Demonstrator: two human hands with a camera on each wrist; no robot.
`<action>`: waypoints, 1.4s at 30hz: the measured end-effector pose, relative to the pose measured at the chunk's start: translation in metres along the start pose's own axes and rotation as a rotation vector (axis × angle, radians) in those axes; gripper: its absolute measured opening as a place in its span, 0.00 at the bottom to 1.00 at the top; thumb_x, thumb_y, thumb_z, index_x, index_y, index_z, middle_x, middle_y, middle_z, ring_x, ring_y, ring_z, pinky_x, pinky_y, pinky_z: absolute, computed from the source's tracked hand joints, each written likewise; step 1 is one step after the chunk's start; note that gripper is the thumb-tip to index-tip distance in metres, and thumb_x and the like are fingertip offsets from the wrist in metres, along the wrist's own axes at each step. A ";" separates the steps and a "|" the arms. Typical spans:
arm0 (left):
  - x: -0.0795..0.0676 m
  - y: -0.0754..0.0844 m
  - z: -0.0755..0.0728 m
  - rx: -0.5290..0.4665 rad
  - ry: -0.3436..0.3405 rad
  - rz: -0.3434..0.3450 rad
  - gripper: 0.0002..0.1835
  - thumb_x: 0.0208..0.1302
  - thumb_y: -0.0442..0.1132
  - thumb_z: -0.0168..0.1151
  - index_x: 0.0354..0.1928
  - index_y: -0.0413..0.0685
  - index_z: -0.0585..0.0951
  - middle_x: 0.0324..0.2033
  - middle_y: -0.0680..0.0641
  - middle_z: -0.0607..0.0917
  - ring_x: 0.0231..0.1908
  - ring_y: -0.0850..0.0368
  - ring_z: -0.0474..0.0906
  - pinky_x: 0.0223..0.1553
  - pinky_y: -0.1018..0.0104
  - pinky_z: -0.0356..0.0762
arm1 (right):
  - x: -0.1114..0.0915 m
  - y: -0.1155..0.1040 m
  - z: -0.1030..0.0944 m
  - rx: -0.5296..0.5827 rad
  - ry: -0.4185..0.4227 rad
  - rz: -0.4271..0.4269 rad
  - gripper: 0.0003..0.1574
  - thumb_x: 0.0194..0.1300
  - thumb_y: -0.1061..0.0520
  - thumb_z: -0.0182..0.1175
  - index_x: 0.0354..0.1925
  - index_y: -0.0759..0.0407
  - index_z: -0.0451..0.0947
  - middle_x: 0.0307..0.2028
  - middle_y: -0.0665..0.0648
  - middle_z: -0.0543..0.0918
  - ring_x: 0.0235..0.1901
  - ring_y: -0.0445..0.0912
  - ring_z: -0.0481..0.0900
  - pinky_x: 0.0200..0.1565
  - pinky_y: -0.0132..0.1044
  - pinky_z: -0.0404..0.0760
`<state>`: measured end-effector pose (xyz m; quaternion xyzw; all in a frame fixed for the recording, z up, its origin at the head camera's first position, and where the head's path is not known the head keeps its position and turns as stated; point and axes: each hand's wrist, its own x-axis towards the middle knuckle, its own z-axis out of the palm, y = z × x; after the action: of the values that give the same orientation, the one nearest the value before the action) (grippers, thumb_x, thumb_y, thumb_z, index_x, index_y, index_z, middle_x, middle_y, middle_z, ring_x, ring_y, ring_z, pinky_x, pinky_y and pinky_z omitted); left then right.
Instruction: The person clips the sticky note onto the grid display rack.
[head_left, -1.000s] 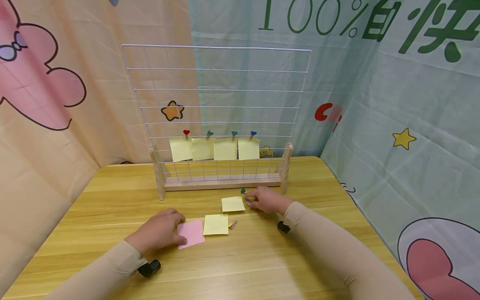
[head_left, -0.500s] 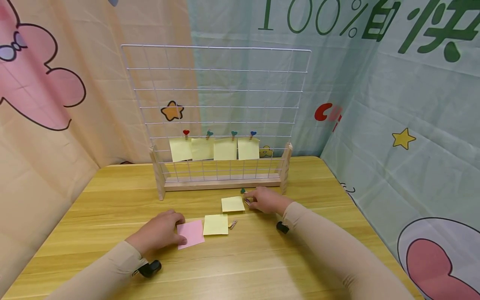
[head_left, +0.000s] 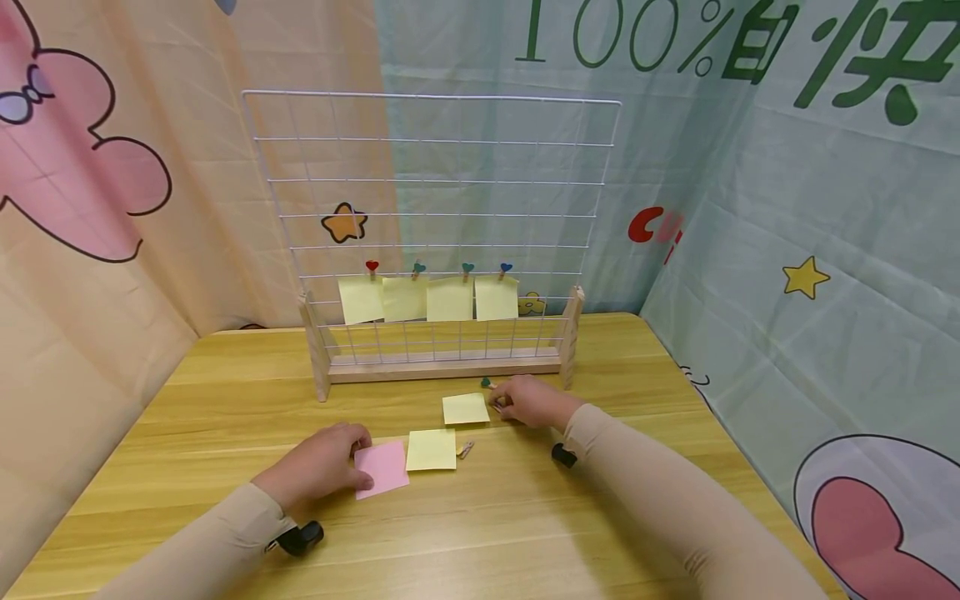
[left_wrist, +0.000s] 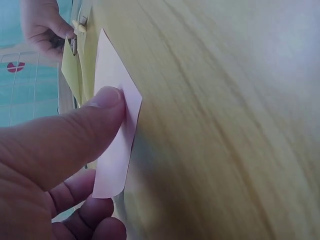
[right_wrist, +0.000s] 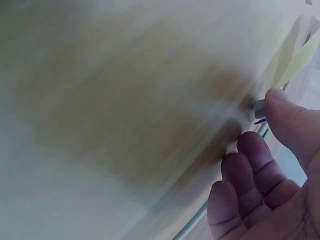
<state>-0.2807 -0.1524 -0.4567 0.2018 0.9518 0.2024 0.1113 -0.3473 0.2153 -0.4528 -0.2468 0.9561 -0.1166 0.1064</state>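
My left hand (head_left: 318,467) is at the pink sticky note (head_left: 383,468) on the table, gripping its left edge. The left wrist view shows the thumb on the face of the pink note (left_wrist: 119,135), with fingers curled behind its edge. Near the rack's right foot, my right hand (head_left: 536,402) pinches a small clip, mostly hidden by the fingers; a grey end of the clip (right_wrist: 259,108) pokes past the thumb. A green-topped clip (head_left: 486,382) lies just beyond those fingertips. Two yellow notes, a far one (head_left: 465,408) and a nearer one (head_left: 432,450), lie between the hands.
A white wire grid rack (head_left: 442,179) on a wooden base (head_left: 446,368) stands at the back. Several yellow notes hang along it, including one (head_left: 497,298) under a blue heart clip (head_left: 506,267). Another small clip (head_left: 466,450) lies beside the nearer yellow note. Printed curtains surround the table.
The right hand's fingertips have drawn slightly together around the small clip, which shows less now. The left hand and the notes stay practically in place.
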 end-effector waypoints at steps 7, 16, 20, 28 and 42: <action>-0.001 0.001 -0.001 -0.091 -0.010 -0.018 0.18 0.56 0.38 0.82 0.43 0.50 0.80 0.31 0.50 0.76 0.34 0.56 0.71 0.36 0.61 0.69 | -0.001 0.000 0.002 0.029 -0.001 0.035 0.06 0.71 0.59 0.69 0.46 0.52 0.88 0.41 0.50 0.88 0.41 0.42 0.82 0.51 0.44 0.84; -0.002 -0.002 0.000 -0.045 0.042 0.020 0.08 0.68 0.32 0.70 0.42 0.50 0.81 0.31 0.53 0.77 0.35 0.58 0.72 0.37 0.63 0.71 | -0.005 0.001 0.003 0.035 0.009 0.075 0.03 0.69 0.57 0.72 0.41 0.54 0.87 0.36 0.48 0.86 0.35 0.41 0.79 0.46 0.42 0.83; -0.001 -0.003 -0.001 -0.044 0.062 0.022 0.05 0.70 0.31 0.67 0.41 0.49 0.82 0.31 0.54 0.79 0.35 0.57 0.73 0.38 0.62 0.74 | -0.006 0.001 0.003 0.066 0.003 0.110 0.03 0.69 0.56 0.71 0.37 0.54 0.87 0.34 0.48 0.85 0.32 0.42 0.77 0.40 0.38 0.81; -0.002 -0.001 -0.002 -0.068 0.075 0.011 0.04 0.72 0.31 0.63 0.39 0.49 0.82 0.31 0.53 0.79 0.33 0.57 0.72 0.37 0.63 0.72 | -0.011 0.002 0.002 0.130 0.031 0.134 0.09 0.69 0.55 0.72 0.32 0.50 0.82 0.28 0.47 0.81 0.28 0.40 0.76 0.33 0.33 0.76; -0.003 0.000 -0.007 -0.145 0.113 -0.035 0.05 0.74 0.35 0.62 0.37 0.49 0.80 0.37 0.48 0.78 0.36 0.54 0.74 0.36 0.62 0.73 | -0.020 0.004 0.003 0.259 0.123 0.134 0.10 0.65 0.56 0.75 0.32 0.52 0.82 0.30 0.48 0.81 0.31 0.42 0.75 0.35 0.34 0.75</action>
<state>-0.2797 -0.1560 -0.4500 0.1651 0.9427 0.2799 0.0753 -0.3311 0.2282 -0.4537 -0.1589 0.9522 -0.2465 0.0859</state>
